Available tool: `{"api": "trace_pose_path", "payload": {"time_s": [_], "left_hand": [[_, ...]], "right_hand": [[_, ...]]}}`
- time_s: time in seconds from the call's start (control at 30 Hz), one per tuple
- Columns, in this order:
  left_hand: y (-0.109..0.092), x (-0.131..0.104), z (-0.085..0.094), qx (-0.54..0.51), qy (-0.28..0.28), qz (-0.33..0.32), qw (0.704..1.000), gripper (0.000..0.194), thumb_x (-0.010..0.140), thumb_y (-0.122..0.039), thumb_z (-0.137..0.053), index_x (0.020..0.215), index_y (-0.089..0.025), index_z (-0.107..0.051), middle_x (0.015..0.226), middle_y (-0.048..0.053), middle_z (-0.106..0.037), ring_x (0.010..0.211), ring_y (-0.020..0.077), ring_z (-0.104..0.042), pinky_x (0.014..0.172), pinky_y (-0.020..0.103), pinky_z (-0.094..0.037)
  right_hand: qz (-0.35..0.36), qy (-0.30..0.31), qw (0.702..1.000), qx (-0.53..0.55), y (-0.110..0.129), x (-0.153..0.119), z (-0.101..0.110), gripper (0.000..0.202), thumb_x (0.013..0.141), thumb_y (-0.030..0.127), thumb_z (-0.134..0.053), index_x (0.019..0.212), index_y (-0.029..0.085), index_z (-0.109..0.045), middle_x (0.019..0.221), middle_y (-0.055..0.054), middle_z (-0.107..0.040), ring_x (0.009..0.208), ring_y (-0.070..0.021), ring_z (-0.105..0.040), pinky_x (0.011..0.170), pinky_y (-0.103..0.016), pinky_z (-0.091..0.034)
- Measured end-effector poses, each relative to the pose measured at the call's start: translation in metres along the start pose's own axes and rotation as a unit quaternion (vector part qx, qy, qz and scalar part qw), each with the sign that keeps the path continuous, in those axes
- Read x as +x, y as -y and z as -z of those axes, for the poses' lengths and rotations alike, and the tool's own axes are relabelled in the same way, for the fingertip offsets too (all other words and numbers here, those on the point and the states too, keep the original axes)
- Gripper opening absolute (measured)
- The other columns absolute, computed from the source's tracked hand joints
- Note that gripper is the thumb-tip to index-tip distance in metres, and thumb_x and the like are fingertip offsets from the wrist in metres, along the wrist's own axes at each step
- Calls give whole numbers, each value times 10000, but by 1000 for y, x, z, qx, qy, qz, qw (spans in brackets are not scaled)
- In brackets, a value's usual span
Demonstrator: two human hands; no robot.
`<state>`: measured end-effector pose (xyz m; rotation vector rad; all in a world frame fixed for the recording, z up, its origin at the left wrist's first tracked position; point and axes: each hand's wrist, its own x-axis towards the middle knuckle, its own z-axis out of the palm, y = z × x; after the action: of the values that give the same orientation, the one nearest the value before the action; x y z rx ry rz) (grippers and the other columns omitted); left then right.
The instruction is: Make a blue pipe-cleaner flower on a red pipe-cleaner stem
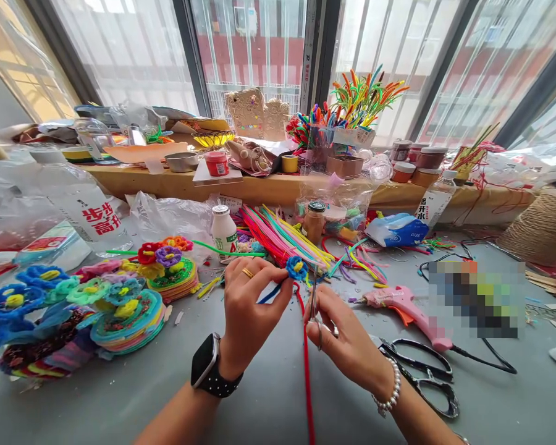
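Note:
Between the thumb and forefinger of my left hand (258, 307) is a small blue pipe-cleaner flower (297, 267) with a yellow centre. A dark blue stem shows below its forefinger. My right hand (340, 324) is closed round a small pair of scissors (314, 296), fingers at the handle loops and blades pointing up. The blades stand just right of the flower, apart from it. A red pipe cleaner (307, 377) runs down the table between my hands. At the left lie finished pipe-cleaner flowers (13, 301) in several colours and a round layered piece (130, 321).
A pink glue gun (410, 309) and large black scissors (429, 377) lie at the right, the cord curling nearby. Behind my hands are loose pipe cleaners (278, 238), a white bottle (224, 230) and a brown jar (314, 222). A twine spool (540, 225) stands far right.

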<state>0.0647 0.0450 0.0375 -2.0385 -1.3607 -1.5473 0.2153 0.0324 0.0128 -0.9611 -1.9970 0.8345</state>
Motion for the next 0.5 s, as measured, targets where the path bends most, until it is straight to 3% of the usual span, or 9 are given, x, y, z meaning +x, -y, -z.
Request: {"api": "trace_pose_path", "payload": {"time_s": [0.5], "left_hand": [[-1,-3,0,-8,2,-8,1000,99,639,-135,-585,596,-199,-522,587,-14,-538,602,137,-485,771,366,-372]], "right_hand": [[-6,-13,998,-61,4,-1,9,297,720,454,-484,637,176,-426,698,-12,-447,693,-153,-416,628,-273,-362]]}}
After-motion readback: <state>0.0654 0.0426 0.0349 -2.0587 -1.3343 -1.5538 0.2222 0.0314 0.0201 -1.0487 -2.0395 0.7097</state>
